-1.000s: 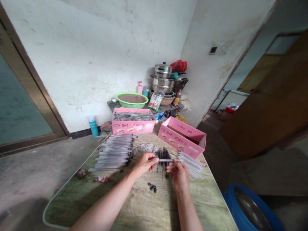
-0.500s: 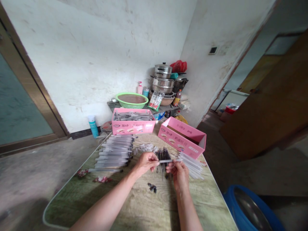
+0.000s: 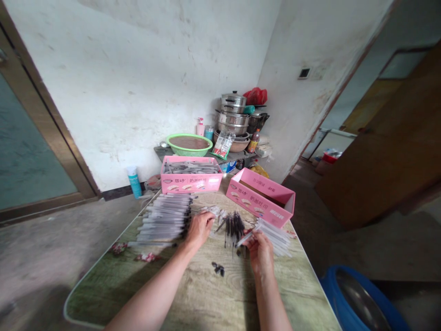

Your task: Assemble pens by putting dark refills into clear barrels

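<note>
On a wood-grain surface (image 3: 193,299), seen from above, two bare hands work near the centre of the frame. The right hand (image 3: 261,246), right of centre, has its grip closed on a slim, translucent, greyish pen barrel (image 3: 244,239), held slanting with one end toward the lower left. The left hand (image 3: 201,228) is at centre, fingertips at a loose pile of small white pieces (image 3: 217,211); whether its grip has hold of one cannot be told.

Between the hands lies a bunch of thin black rods (image 3: 234,228). To the right, clear pale tubes (image 3: 277,238) lie side by side; left of centre is a long row of frosted pens with black ends (image 3: 161,221). Small black caps (image 3: 218,268) sit at lower centre. Behind stand two pink cardboard boxes (image 3: 191,184), the left one filled with grey sticks.
</note>
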Tool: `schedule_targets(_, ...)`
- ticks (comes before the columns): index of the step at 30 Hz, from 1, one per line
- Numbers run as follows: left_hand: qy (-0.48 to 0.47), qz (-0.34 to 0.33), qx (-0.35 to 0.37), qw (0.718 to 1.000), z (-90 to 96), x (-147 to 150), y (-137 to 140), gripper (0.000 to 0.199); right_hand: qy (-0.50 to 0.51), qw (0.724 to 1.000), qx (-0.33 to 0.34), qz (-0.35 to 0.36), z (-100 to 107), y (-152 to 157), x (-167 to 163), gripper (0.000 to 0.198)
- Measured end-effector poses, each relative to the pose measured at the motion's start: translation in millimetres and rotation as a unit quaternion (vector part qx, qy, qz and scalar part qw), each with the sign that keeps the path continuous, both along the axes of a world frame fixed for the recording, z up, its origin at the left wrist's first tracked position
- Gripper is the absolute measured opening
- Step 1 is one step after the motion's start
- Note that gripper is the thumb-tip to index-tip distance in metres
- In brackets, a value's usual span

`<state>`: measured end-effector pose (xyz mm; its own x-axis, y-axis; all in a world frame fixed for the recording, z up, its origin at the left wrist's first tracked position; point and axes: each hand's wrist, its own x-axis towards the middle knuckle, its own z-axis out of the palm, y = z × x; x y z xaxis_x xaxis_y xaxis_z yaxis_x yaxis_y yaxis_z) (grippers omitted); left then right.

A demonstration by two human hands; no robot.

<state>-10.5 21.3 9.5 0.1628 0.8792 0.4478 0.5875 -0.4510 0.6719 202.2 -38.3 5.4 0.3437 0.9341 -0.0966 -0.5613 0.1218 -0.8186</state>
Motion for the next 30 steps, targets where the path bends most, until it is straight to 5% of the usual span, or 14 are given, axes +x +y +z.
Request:
schedule_targets(4,0.059,0.009,-0.038,0.998,0.2,-4,-1,0.016,-0.031,0.999,-0.027,0.011,1,-1,0,0.025)
schedule_targets(11,0.081,-0.084,-0.126,0.985,-7.5,-17,0,0.012,-0.114,0.991,-0.02,0.059,6,-4,-10,0.039)
schedule_targets(15,-0.024,-0.106,-0.143,0.984,-7.1,-13,-1,0.01,-0.231,0.968,0.006,0.094,4,-5,-13,0.044)
schedule_targets(21,-0.234,-0.185,-0.209,0.931,2.1,-9,0,0.02,-0.371,0.913,0.014,0.168,5,-9,-13,0.041)
schedule_targets(30,-0.265,-0.177,-0.201,0.926,14.0,-12,-4,0.026,-0.429,0.874,0.037,0.223,11,-12,-18,0.037)
